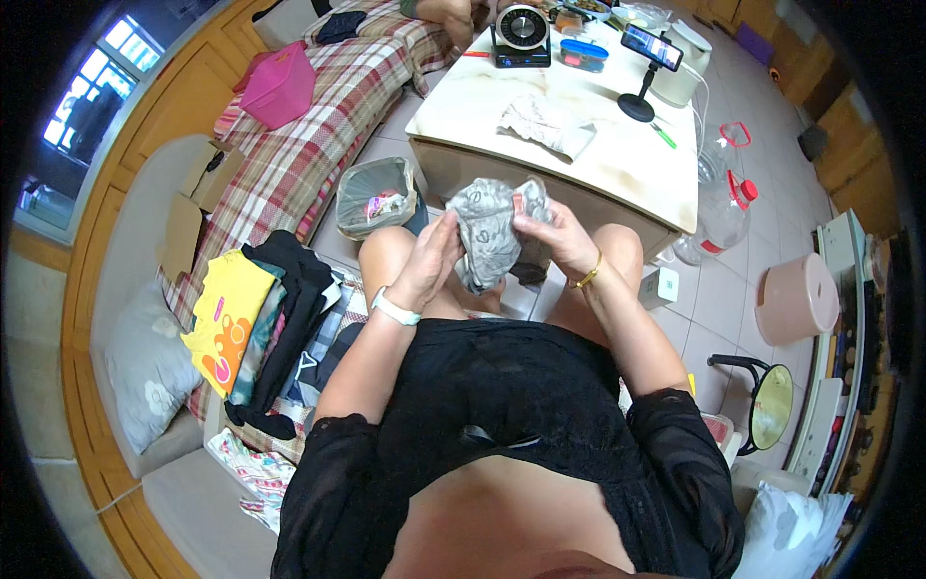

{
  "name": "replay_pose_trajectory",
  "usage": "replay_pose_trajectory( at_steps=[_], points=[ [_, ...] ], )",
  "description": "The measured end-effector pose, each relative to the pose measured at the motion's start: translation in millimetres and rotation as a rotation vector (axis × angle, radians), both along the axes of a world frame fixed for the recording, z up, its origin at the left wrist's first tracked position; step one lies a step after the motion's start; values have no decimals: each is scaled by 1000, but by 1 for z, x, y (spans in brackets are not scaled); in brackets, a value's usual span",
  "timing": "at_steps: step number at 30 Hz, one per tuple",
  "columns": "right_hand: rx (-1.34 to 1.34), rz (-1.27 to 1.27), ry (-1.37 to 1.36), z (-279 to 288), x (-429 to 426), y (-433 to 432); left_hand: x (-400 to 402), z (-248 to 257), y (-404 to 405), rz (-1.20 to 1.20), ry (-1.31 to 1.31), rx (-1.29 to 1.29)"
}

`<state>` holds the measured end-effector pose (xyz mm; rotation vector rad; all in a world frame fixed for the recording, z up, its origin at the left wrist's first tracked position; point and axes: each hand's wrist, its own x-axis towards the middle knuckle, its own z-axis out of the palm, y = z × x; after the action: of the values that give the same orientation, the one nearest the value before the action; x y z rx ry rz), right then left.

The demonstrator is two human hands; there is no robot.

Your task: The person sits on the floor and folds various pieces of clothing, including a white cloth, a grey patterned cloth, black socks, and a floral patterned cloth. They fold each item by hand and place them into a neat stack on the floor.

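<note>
Between my hands, above my lap, is a bunched grey patterned cloth item [489, 235], possibly a small garment. My right hand [561, 235] pinches its upper right part near a small pinkish patch. Against the cloth's left edge rests my left hand [432, 259], fingers together and pointing up; its far fingers are partly hidden. A crumpled whitish cloth [539, 124] lies on the marble-patterned table [463, 119] beyond my hands. To my left, a stack of folded clothes has a yellow printed shirt [224, 311] and a black garment [289, 289].
A lined trash bin [372, 199] stands by the table's left corner. On the table are a small fan [521, 32], a phone on a stand [651, 49] and a green pen [663, 136]. Large plastic bottles [723, 221] and a pink stool [796, 300] occupy the right-hand floor. Another person's leg [450, 20] shows beyond.
</note>
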<state>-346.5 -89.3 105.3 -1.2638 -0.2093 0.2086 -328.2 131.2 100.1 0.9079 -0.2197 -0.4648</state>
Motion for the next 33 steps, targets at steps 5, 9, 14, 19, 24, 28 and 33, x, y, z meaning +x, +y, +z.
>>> replay_pose_trajectory(
  at_steps=[5, 9, 14, 19, 24, 28, 33],
  points=[
    [-378, -185, -76, -27, 6, -14, 11, 2, -12, 118, -291, 215],
    [-916, -691, -810, 10, -5, -16, 13, 5, -16, 128, -313, 193],
    [-1068, -258, -739, 23, -5, 6, 13, -10, -21, -12, -399, 245],
    [-934, -242, -631, 17, 5, -4, 15, -3, -19, 181, -754, 876],
    [-1111, -65, -472, 27, 9, -14, 23, -9, -15, 130, -746, 1041],
    [-928, 26, -383, 6, 13, -20, 38, -30, -21, -114, -425, 339],
    [-770, 113, -292, 5, 20, -39, 13, 2, -21, -19, -747, 807]
  ],
)
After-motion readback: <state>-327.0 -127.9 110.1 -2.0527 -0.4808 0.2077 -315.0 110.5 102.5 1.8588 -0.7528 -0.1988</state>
